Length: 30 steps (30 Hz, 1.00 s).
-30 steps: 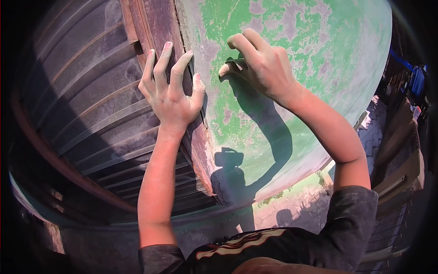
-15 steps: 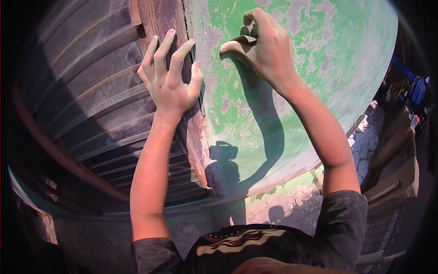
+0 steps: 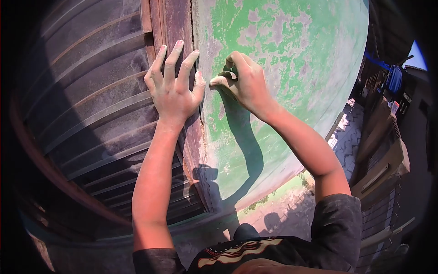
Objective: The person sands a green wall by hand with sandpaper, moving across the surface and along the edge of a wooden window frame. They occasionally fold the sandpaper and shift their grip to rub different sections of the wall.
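Observation:
My left hand (image 3: 175, 93) lies with its fingers spread on the worn reddish-brown wooden frame (image 3: 178, 23), its thumb reaching toward the wall's edge. To its right, my right hand (image 3: 252, 86) is closed, pinching a thin bent sheet, apparently sandpaper (image 3: 228, 75), between thumb and curled fingers. That hand is against the green wall (image 3: 292, 100), close to the frame, where paint has worn off in grey patches. Pale dust coats the fingers of both hands. Part of the sheet is hidden by my right fingers.
Dark horizontal slats (image 3: 100, 73) fill the left side beside the frame. Shadows of my arm and head fall on the wall. At the right stand a wooden structure (image 3: 383, 169) and a hanging blue cloth (image 3: 393, 78). Paved ground (image 3: 349, 137) shows beyond the wall.
My right hand has moved down and slightly left along the wall, still pinching the sheet. My left hand stays spread on the frame. The view has shifted a little.

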Tool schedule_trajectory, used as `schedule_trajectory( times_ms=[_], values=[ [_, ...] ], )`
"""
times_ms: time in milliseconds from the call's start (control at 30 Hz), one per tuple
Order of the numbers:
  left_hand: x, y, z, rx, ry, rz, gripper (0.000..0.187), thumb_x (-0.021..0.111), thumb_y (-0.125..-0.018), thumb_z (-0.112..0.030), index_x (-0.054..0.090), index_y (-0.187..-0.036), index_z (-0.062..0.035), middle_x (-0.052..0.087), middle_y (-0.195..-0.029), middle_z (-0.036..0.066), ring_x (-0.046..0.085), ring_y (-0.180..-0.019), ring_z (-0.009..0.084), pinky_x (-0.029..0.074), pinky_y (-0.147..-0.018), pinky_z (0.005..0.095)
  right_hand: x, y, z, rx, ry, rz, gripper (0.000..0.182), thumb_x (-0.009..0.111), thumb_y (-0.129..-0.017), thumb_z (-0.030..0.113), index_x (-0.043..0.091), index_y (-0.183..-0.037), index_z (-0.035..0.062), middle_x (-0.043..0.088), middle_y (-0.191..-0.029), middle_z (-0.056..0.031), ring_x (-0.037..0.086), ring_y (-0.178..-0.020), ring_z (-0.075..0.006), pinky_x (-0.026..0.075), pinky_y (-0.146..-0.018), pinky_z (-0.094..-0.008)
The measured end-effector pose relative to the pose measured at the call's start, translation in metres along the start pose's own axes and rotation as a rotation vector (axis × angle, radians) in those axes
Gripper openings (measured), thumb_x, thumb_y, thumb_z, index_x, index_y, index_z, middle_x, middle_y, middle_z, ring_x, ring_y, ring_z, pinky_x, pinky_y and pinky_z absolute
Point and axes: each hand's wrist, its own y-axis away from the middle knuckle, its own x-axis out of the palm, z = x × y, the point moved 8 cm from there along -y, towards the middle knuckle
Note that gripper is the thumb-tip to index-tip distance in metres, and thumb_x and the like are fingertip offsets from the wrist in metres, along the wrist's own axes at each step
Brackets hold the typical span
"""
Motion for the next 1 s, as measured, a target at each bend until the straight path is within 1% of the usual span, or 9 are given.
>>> schedule_trajectory(
  times_ms=[100, 267, 300, 400, 433, 567, 800, 900, 1000],
  values=[
    [-0.001, 0.0, 0.0, 0.009, -0.012, -0.025, 0.048, 0.07, -0.086, -0.033, 0.069, -0.134, -0.0299, 0.054, -0.155, -0.002, 0.044, -0.146, 0.0274, 0.032, -0.114, 0.0464, 0.005, 0.019, 0.01, -0.035, 0.032, 0.059, 0.056, 0.095, -0.076, 0.036, 0.06, -0.098, -0.0013, 0.065, -0.081, -0.0172, 0.065, -0.071, -0.0373, 0.053, -0.067, -0.0429],
    [0.0, 0.001, -0.002, 0.021, -0.027, -0.044, 0.048, 0.07, -0.085, -0.033, 0.069, -0.134, -0.0287, 0.054, -0.155, -0.002, 0.044, -0.146, 0.0275, 0.032, -0.113, 0.0465, -0.015, 0.013, -0.016, 0.363, 0.074, 0.073, 0.05, 0.096, -0.076, 0.034, 0.062, -0.079, -0.0033, 0.065, -0.074, -0.0181, 0.067, -0.068, -0.0289, 0.051, -0.065, -0.0409],
    [0.0, 0.001, -0.001, 0.015, -0.03, -0.033, 0.049, 0.07, -0.085, -0.033, 0.069, -0.134, -0.0289, 0.054, -0.155, -0.002, 0.044, -0.146, 0.0274, 0.033, -0.113, 0.0464, -0.012, 0.017, -0.017, 0.385, 0.057, 0.098, 0.045, 0.094, -0.078, 0.033, 0.068, -0.083, -0.0031, 0.07, -0.077, -0.0179, 0.068, -0.069, -0.0221, 0.052, -0.065, -0.0386],
    [-0.001, 0.002, 0.0, 0.013, -0.022, -0.011, 0.05, 0.07, -0.086, -0.032, 0.068, -0.135, -0.0291, 0.052, -0.156, -0.002, 0.043, -0.147, 0.0276, 0.032, -0.114, 0.0472, -0.02, 0.023, -0.024, 0.552, -0.032, 0.01, 0.043, 0.094, -0.078, 0.03, 0.071, -0.088, -0.0052, 0.074, -0.084, -0.0213, 0.074, -0.077, -0.0318, 0.055, -0.072, -0.0415],
    [0.0, 0.002, 0.0, 0.011, -0.014, -0.002, 0.051, 0.071, -0.087, -0.031, 0.067, -0.137, -0.0291, 0.051, -0.157, -0.002, 0.042, -0.147, 0.0279, 0.032, -0.115, 0.0481, -0.025, 0.025, -0.026, 0.534, -0.117, -0.075, 0.033, 0.089, -0.085, 0.023, 0.074, -0.093, -0.0045, 0.075, -0.085, -0.0192, 0.073, -0.076, -0.0271, 0.055, -0.072, -0.0388],
    [0.0, 0.003, 0.001, -0.004, -0.02, -0.007, 0.05, 0.07, -0.087, -0.031, 0.067, -0.137, -0.0293, 0.051, -0.157, -0.003, 0.043, -0.147, 0.0274, 0.032, -0.114, 0.0478, -0.035, 0.026, -0.023, 0.481, -0.214, -0.085, 0.014, 0.075, -0.096, 0.012, 0.077, -0.103, -0.0006, 0.078, -0.089, -0.018, 0.074, -0.078, -0.0265, 0.055, -0.075, -0.0374],
    [0.003, 0.005, -0.001, -0.006, -0.058, -0.011, 0.05, 0.07, -0.087, -0.032, 0.066, -0.137, -0.0303, 0.051, -0.156, -0.004, 0.042, -0.147, 0.0263, 0.033, -0.112, 0.0478, -0.029, 0.036, -0.023, 0.559, -0.101, 0.001, 0.029, 0.077, -0.096, 0.021, 0.068, -0.114, -0.001, 0.076, -0.096, -0.0188, 0.075, -0.091, -0.0332, 0.055, -0.082, -0.0413],
    [0.002, 0.005, -0.001, -0.002, -0.057, -0.013, 0.05, 0.07, -0.087, -0.032, 0.066, -0.137, -0.0305, 0.051, -0.156, -0.004, 0.042, -0.146, 0.0262, 0.033, -0.112, 0.0477, -0.02, 0.038, -0.001, 0.524, -0.117, 0.146, 0.056, 0.086, -0.088, 0.033, 0.06, -0.12, -0.005, 0.071, -0.118, -0.027, 0.07, -0.107, -0.0426, 0.054, -0.093, -0.0469],
    [0.002, 0.004, -0.001, -0.001, -0.059, -0.013, 0.05, 0.07, -0.087, -0.032, 0.066, -0.137, -0.0306, 0.051, -0.156, -0.004, 0.042, -0.146, 0.0262, 0.033, -0.113, 0.0478, -0.008, 0.044, 0.008, 0.359, 0.02, 0.219, 0.054, 0.085, -0.087, 0.03, 0.06, -0.121, -0.0048, 0.068, -0.124, -0.0275, 0.068, -0.111, -0.044, 0.054, -0.093, -0.0486]
  ],
)
